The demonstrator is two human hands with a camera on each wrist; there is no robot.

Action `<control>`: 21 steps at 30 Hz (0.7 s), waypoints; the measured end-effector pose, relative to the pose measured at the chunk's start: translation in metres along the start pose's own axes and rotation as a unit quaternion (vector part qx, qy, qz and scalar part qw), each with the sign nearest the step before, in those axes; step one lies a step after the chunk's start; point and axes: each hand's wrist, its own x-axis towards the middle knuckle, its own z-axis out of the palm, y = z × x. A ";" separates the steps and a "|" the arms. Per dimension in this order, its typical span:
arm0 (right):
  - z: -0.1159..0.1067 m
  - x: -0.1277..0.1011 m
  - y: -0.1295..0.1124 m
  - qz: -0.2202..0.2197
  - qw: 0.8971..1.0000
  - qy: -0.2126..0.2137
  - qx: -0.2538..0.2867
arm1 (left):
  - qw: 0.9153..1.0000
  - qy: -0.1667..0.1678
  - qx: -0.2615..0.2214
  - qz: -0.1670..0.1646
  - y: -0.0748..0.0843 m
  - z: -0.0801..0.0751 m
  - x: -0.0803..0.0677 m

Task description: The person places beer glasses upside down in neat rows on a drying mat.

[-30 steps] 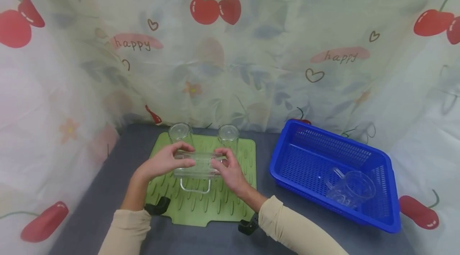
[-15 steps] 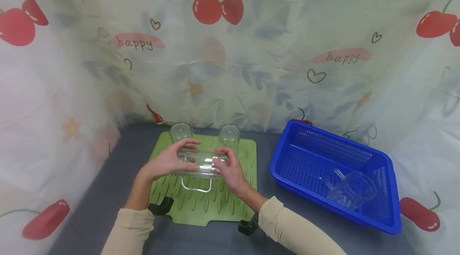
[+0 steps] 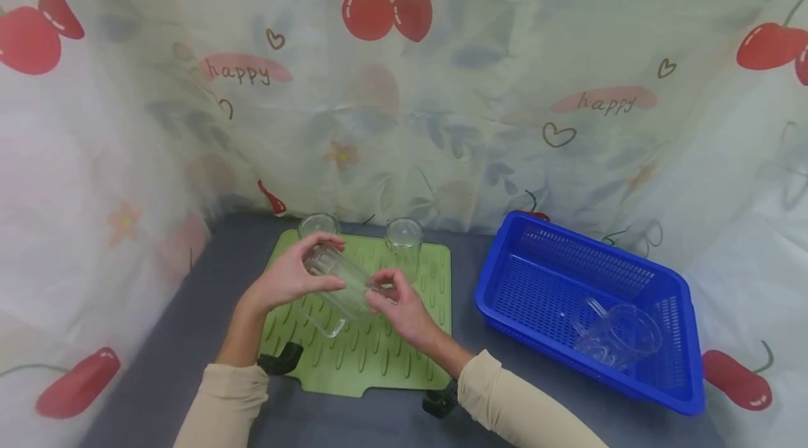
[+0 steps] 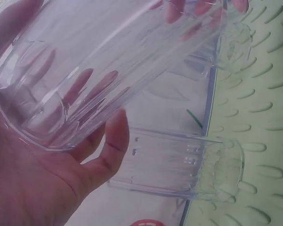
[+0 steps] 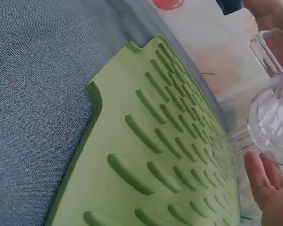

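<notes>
A clear glass mug (image 3: 346, 283) is held tilted over a green drying mat (image 3: 366, 367), its handle (image 3: 331, 331) pointing down toward the person. My left hand (image 3: 292, 274) grips the mug around its thick base end, fingers spread along the wall in the left wrist view. At the lower, right-hand end, my right hand (image 3: 406, 308) holds the rim between thumb and fingers. The round mouth of the mug (image 5: 273, 117) shows in the right wrist view. Behind the hands, two clear glasses stand on the mat's far part: a left glass (image 3: 318, 224) and a right glass (image 3: 404, 241).
To the right, a blue perforated basket (image 3: 505, 273) holds clear glassware, including a mug (image 3: 628, 332). Dark grey cloth (image 3: 353, 423) covers the table. A cherry-patterned curtain (image 3: 442, 118) encloses the back and sides. Black wrist mounts (image 3: 280, 360) hang below both wrists.
The mug has turned from level to slanted, its left end rising and its right end dropping toward the person. My right hand has shifted slightly down with the rim.
</notes>
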 end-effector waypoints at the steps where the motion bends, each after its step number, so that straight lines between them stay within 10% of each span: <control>1: 0.000 0.000 0.000 0.003 1.000 -0.006 -0.005 | 1.000 0.002 0.003 -0.002 0.000 -0.001 -0.001; 13: -0.019 -0.001 -0.013 0.001 0.985 -0.043 -0.168 | 0.991 0.030 0.131 -0.008 0.004 -0.002 -0.007; 21: -0.041 -0.004 -0.037 -0.005 0.957 -0.086 -0.277 | 0.983 0.021 0.181 -0.009 0.001 0.002 -0.009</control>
